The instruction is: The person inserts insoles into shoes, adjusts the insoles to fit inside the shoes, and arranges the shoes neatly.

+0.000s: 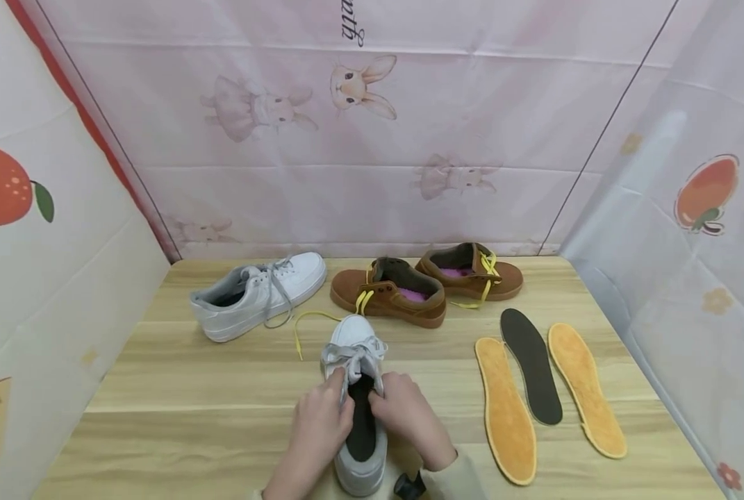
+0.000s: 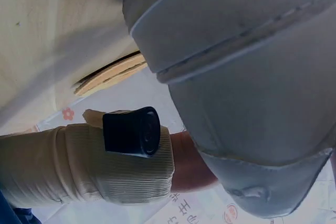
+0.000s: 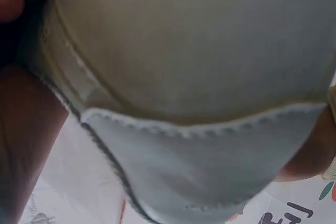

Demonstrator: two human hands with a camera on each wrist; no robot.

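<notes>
A white lace-up sneaker stands at the near middle of the table, toe pointing away, its grey lace bunched over the tongue. Inside it lies a dark insole. My left hand pinches the left edge of the shoe's opening, thumb inside the collar. On the opposite edge, my right hand grips with curled fingers. The shoe's heel fills much of the left wrist view, and its pale back covers most of the right wrist view, hiding the fingertips there.
Another white sneaker lies at the back left. Two brown shoes with yellow laces and purple linings stand at the back. To the right lie two orange insoles and a dark insole. Printed cloth walls border the table.
</notes>
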